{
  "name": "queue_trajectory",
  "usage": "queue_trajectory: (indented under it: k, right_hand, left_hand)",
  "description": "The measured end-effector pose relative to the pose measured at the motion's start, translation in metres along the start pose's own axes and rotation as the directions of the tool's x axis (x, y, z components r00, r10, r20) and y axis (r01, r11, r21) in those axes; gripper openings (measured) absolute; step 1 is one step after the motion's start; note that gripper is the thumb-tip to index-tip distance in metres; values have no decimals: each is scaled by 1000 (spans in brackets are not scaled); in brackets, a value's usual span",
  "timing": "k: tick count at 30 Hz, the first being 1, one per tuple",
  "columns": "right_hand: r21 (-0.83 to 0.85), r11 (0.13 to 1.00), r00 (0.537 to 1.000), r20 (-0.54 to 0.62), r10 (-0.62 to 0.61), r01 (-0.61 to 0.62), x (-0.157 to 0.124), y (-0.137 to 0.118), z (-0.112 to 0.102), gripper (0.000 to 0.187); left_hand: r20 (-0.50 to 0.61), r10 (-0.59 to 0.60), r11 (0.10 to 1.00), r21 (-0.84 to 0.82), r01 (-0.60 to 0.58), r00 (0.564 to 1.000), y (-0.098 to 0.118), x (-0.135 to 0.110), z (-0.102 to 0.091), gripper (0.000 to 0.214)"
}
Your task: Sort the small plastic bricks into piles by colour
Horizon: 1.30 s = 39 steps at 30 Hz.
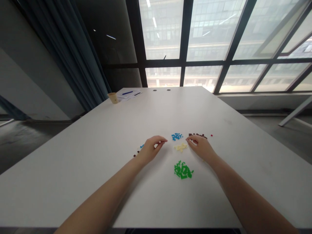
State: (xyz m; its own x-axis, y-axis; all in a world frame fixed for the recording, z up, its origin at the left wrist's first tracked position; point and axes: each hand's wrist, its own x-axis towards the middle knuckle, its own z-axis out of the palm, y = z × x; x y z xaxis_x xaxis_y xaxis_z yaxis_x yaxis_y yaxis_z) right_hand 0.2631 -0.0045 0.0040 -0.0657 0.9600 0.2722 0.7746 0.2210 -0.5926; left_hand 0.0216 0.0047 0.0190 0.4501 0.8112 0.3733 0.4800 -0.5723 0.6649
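My left hand (151, 148) is over the table, thumb and fingertips brought together in a pinch; anything between them is too small to make out. To its right lies a pile of small blue bricks (176, 136). My right hand (200, 147) also pinches, its fingertips beside a pile of cream bricks (180, 147); what it holds, if anything, I cannot make out. Dark brown bricks (195, 134) lie just behind the right hand, partly covered by it. Nearest me is a pile of green bricks (182, 170). A few mixed bricks (135, 155) show beside my left wrist, partly hidden.
A single red brick (211, 135) sits right of the brown ones. At the far left of the white table (97, 146) stand a paper cup (113, 97) and papers (123, 96) with a blue pen (127, 93). Windows line the far side.
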Motion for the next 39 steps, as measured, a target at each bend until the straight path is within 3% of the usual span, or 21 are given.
queue_trajectory:
  k: [2,4,9,14,21,24,32,39]
  right_hand:
    - [28,999,1000,-2,-22,22,-1,-3,0,22]
    - [41,998,999,0,-40,40,-2,-4,0,22]
    - [34,998,999,19,-44,43,-2,-5,1,21]
    - [36,998,998,44,-53,51,-3,-4,4,21]
    - [43,996,995,53,-85,83,-3,-5,5,20]
    - [76,985,987,25,-158,156,-5,-11,3,18]
    - [11,882,881,-58,-469,471,-18,-41,12,21]
    - [-90,857,860,-5,-510,508,-22,-46,22,22]
  left_hand:
    - [-33,112,994,-11,-113,993,6,-4,9,23]
    - [-56,153,988,-8,-154,987,10,-8,15,24]
    - [-112,-3,987,-159,-15,994,11,-10,23,24]
    - [-116,-122,931,-357,74,986,8,-8,24,26]
    - [-39,-220,827,-537,165,975,11,-7,25,34]
    - [-24,-274,769,-606,204,961,11,-6,26,37]
    - [99,-334,600,-744,293,937,10,-4,27,53]
    - [247,-338,511,-762,398,908,16,-5,27,69]
